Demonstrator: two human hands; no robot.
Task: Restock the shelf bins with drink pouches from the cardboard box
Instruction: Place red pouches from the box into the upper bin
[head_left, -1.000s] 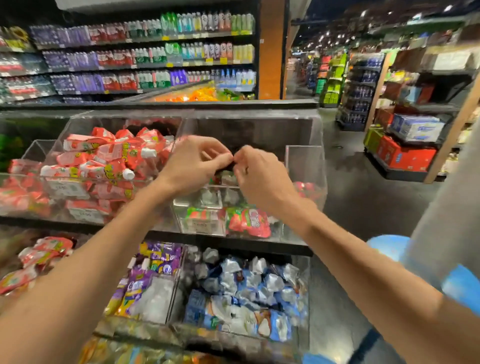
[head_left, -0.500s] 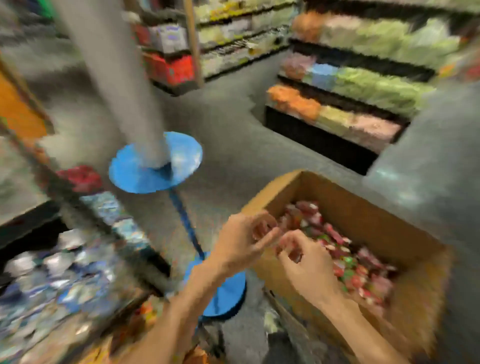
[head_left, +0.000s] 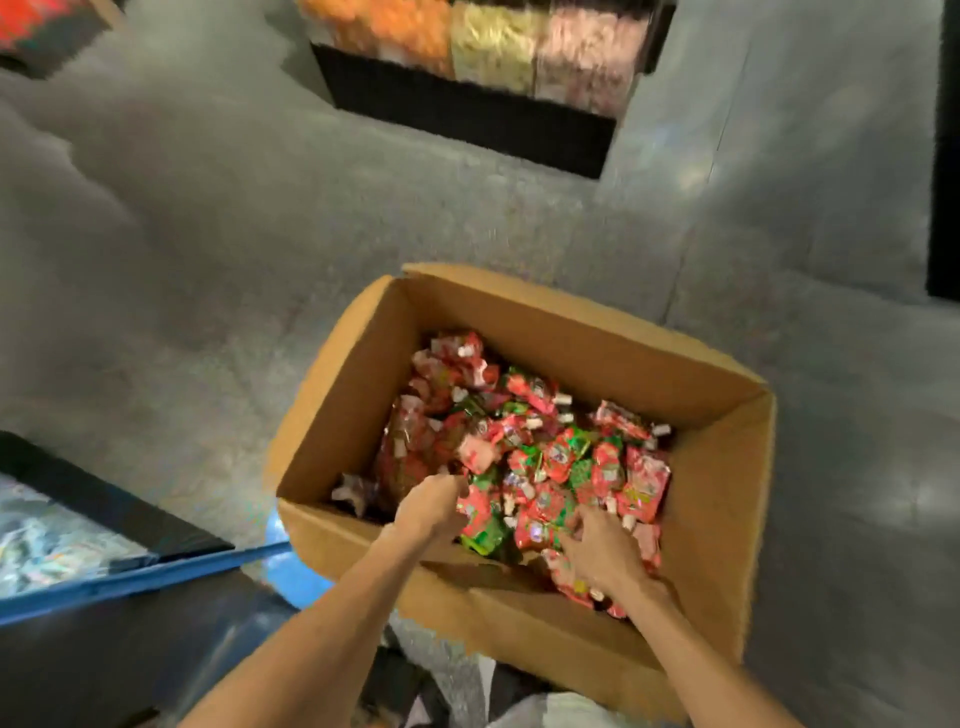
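Grey floor (head_left: 208, 234) fills most of the head view, smooth and blurred. Upon it stands an open cardboard box (head_left: 727, 493), its flaps folded out, lower right of centre. At the top edge, well apart from the box, a black-based shelf (head_left: 467, 119) carries blurred orange, yellow and pink goods. At the lower left a black-edged bin (head_left: 104, 504) holds silvery-blue packs, with a blue bar (head_left: 156, 571) running along its near side.

Red-and-green pouches (head_left: 550, 457), some with white caps, lie in a loose heap inside the box, covering its bottom from the far left corner to the near right.

Both bare forearms reach in over the box's near wall. The left hand (head_left: 434, 506) sits at the heap's near left edge, fingers curled tight with their tips sunk among the pouches; I cannot tell whether it holds one. The right hand (head_left: 597, 551) lies palm down on the pouches near the right corner, fingers spread wide and only slightly bent, resting on them rather than closed round any.
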